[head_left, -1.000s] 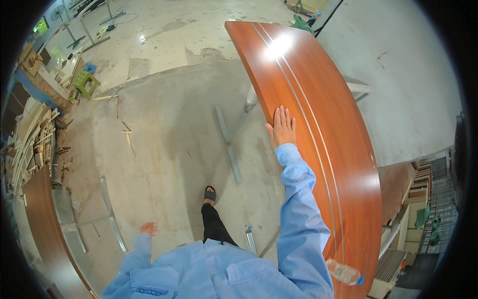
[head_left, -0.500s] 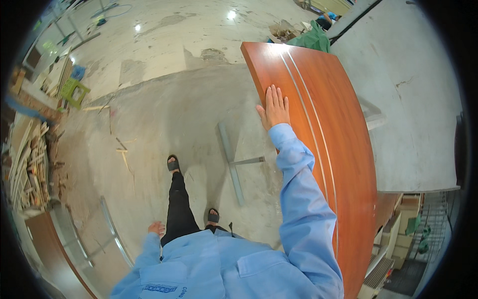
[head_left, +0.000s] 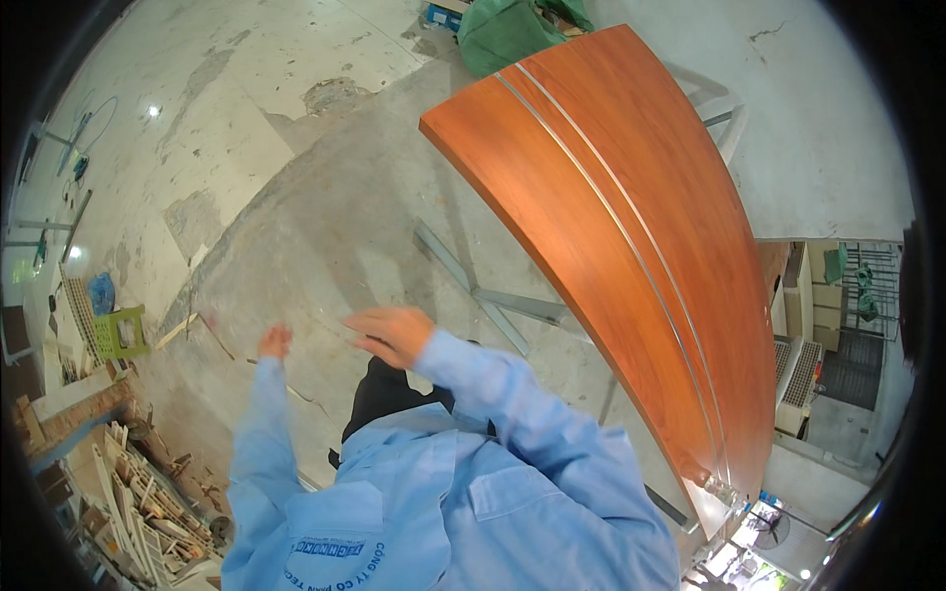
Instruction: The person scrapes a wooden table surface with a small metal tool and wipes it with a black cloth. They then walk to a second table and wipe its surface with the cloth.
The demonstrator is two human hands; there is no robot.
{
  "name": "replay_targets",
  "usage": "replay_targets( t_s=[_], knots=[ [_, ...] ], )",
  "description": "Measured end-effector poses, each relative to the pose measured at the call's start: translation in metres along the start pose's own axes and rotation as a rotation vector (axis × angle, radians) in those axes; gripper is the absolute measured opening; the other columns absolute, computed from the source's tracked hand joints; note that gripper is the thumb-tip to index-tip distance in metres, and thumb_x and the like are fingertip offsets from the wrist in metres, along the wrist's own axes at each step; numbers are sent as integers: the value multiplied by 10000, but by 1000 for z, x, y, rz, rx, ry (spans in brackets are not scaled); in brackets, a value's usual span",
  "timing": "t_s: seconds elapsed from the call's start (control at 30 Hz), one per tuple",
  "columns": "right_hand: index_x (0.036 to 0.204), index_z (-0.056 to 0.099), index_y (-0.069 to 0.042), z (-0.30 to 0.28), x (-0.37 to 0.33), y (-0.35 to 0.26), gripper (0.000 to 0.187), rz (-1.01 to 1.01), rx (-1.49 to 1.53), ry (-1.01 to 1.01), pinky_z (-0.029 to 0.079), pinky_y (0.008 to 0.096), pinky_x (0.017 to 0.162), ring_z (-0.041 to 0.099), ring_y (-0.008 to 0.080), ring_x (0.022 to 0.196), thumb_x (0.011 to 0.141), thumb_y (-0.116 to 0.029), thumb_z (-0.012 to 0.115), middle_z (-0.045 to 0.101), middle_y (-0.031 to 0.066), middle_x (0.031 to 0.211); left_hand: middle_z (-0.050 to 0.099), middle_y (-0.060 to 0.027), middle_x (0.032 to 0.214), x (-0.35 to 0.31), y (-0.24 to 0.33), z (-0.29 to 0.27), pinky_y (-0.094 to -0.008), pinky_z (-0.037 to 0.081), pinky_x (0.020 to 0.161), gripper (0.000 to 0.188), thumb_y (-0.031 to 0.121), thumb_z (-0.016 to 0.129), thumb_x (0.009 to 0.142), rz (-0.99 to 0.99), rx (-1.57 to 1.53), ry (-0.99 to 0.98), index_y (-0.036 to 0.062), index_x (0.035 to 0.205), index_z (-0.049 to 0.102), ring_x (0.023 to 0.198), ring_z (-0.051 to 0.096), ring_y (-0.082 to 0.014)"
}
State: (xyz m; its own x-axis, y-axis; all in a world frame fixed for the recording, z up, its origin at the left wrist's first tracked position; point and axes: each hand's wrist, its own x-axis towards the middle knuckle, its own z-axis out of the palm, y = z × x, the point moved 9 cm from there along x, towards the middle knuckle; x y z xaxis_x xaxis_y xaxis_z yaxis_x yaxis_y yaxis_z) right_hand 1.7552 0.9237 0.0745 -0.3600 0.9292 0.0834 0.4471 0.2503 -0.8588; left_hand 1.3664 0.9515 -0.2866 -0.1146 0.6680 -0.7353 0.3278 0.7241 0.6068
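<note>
Lime-green plastic is seen at far L: a low stool [head_left: 105, 338], w/ a crumpled blue bag [head_left: 101, 293] just beyond it. Below, nr the lower L rim, a scrap-wood heap [head_left: 148, 502] is piled, its strips strewn at odd angles.

Next comes the L hand [head_left: 275, 341], held out over the grey floor [head_left: 315, 231]; it's blurred, so whether its fingers are closed can't be told. Btwn the forearms a blue shirt [head_left: 414, 512] & dark trousers [head_left: 379, 399] are shown. The R hand [head_left: 399, 335] is held across in front of the body, slightly blurred, fingers stretched out toward the L; it's kept well apart from the panel.

Further R, grey metal bars [head_left: 443, 254] are seen on the floor. At the top, a green sack [head_left: 507, 39] is set close to the panel's far end.

R of centre, the long reddish-brown wood panel [head_left: 562, 217] is stretched from top to lower R, w/ two pale stripes run lengthwise & its L edge curved by the lens. At its near end a clear bottle [head_left: 722, 490] is seen.

At far R, a wire rack [head_left: 880, 295] is partly shown.
</note>
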Motion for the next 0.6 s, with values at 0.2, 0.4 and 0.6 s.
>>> replay_targets(
  t_s=[0.2, 0.4, 0.6],
  knots=[
    [1193, 700, -11, -211, -149, 5, 312, 342, -474, 877, 520, 431, 977, 663, 348, 1124, 884, -10, 655, 708, 181, 1191, 632, -75, 1385, -49, 386, 116, -378, 465, 1008, 606, 518, 489, 1030, 626, -22, -327, 108, 1475, 511, 1271, 587, -195],
    [1554, 299, 32, -290, -190, 94, 725, 1065, -957, 737, 163, 506, 1237, 177, 395, 1539, 1032, -422, 515, 241, 225, 1646, 628, -65, 1351, -117, 519, 298, -372, 485, 996, 572, 496, 547, 1017, 685, 67, -682, 102, 1432, 556, 1215, 600, -184],
    [1560, 255, 55, -304, -132, 120, 803, 1011, -960, 777, 134, 521, 1243, 161, 388, 1543, 1029, -511, 463, 220, 228, 1651, 669, -9, 1060, -133, 523, 335, -314, 507, 910, 515, 453, 572, 1016, 461, 171, -863, 50, 1334, 616, 982, 616, -109]
  ],
)
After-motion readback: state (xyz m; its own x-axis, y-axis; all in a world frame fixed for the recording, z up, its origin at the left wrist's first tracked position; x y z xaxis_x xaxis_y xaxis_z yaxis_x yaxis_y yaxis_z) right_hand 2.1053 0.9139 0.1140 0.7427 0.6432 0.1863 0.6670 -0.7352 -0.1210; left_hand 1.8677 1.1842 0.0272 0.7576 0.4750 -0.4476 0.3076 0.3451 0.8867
